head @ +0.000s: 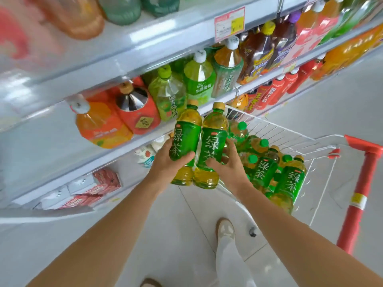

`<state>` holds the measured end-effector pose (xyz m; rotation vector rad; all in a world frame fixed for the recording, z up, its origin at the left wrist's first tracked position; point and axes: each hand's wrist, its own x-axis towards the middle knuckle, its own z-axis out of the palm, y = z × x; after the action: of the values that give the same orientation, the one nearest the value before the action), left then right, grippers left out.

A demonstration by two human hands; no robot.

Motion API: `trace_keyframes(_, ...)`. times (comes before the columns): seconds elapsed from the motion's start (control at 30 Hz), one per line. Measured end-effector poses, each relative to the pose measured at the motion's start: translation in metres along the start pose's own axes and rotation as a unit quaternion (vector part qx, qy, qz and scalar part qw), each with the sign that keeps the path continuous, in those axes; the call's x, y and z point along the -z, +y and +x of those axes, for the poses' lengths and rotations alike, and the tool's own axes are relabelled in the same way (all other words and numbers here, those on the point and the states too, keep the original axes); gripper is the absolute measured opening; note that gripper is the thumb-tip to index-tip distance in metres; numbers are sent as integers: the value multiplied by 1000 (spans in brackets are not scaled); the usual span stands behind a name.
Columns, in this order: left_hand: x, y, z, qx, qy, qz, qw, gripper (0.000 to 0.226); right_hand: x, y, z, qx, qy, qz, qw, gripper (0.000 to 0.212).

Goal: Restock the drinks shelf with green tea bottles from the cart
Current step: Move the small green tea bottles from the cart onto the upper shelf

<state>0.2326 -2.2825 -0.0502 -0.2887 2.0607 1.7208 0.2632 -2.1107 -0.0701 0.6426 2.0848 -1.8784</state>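
The drinks shelf (157,38) is filling the whole left and top of the view, its pale tiers slanting away and carrying rows of large bottles. Just beside it on the right, the white wire shopping cart (279,133) is sitting with its red handle (360,183) nearest the person.

Inside the cart, a heap of green tea bottles (290,183) is lying and leaning together, green labels showing.

On the middle tier, a big orange drink bottle (99,125) is standing beside a red-labelled dark one (136,112), with big green-labelled bottles (199,79) running further along.

Now the action: two green tea bottles are being held upright side by side, touching, in the air between the shelf edge and the cart's front corner. The left bottle (186,137) is sitting in the left hand (165,164), fingers and thumb wrapping round its label. The right bottle (213,141) is being gripped by the right hand (230,166), thumb across the front and fingers curling behind.

A pink and yellow price tag (229,23) is hanging on the upper shelf edge, too blurred to read. Down below, a pale shoe (226,228) is planting on the tiled floor.
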Motion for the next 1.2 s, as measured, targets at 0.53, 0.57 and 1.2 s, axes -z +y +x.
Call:
trace_keyframes(0.53, 241, 3, -195, -76, 277, 35, 957, 62, -218, -104, -157, 195, -160, -15, 968, 65)
trace_keyframes(0.57, 255, 9, -204, -90, 291, 33, 952, 61, -230, -117, -163, 210, -174, -14, 962, 66)
trace_keyframes(1.2, 373, 114, -197, -225, 494, 7, 840, 76, -365, -287, -104, 415, -142, -44, 898, 73)
